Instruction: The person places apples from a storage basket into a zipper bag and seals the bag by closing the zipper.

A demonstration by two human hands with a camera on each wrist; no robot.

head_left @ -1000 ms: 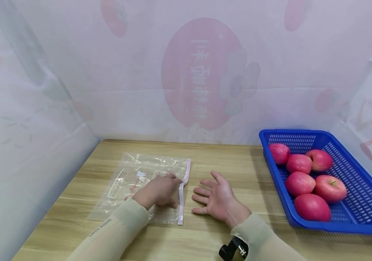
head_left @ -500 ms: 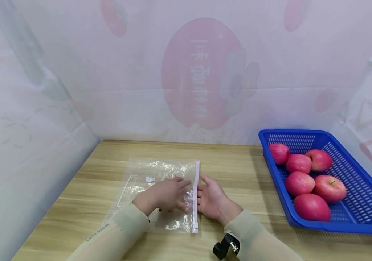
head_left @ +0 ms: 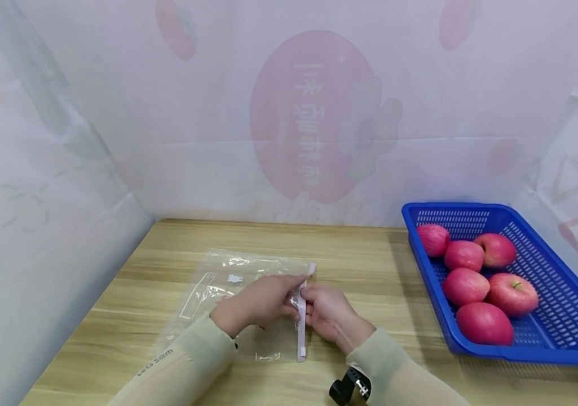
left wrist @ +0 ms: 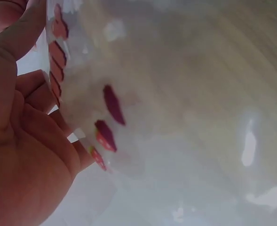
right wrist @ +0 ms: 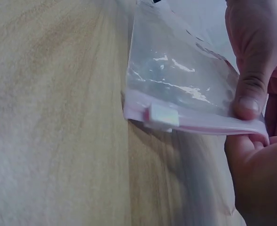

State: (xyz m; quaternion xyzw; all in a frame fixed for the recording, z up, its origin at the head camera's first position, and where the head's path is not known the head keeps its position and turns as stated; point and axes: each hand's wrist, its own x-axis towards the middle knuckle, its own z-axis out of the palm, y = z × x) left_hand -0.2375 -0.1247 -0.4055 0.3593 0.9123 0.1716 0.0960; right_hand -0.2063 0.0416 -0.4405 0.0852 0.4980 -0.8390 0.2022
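Observation:
A clear slider zip bag (head_left: 248, 264) with a pale pink zip strip (head_left: 301, 332) lies on the wooden table. My left hand (head_left: 257, 303) reaches over it and pinches the film by the strip. In the right wrist view its thumb (right wrist: 249, 101) presses down on the bag just above the strip. From the other side my right hand (head_left: 333, 317) grips the strip's edge between thumb and fingers. The white slider (right wrist: 162, 117) sits near the strip's close end. Red printed marks (left wrist: 112, 106) show on the bag in the left wrist view.
A blue plastic basket (head_left: 537, 354) stands at the right of the table (head_left: 370, 254), holding several red apples (head_left: 485, 323) toward its left side. Printed cloth (head_left: 207, 169) hangs behind and at both sides. A black device (head_left: 343, 388) is strapped at my right wrist.
The bag has shifted to the right with my left hand. My right hand has moved left, from palm spread apart from the bag to gripping its strip. The left fingers have closed on the film.

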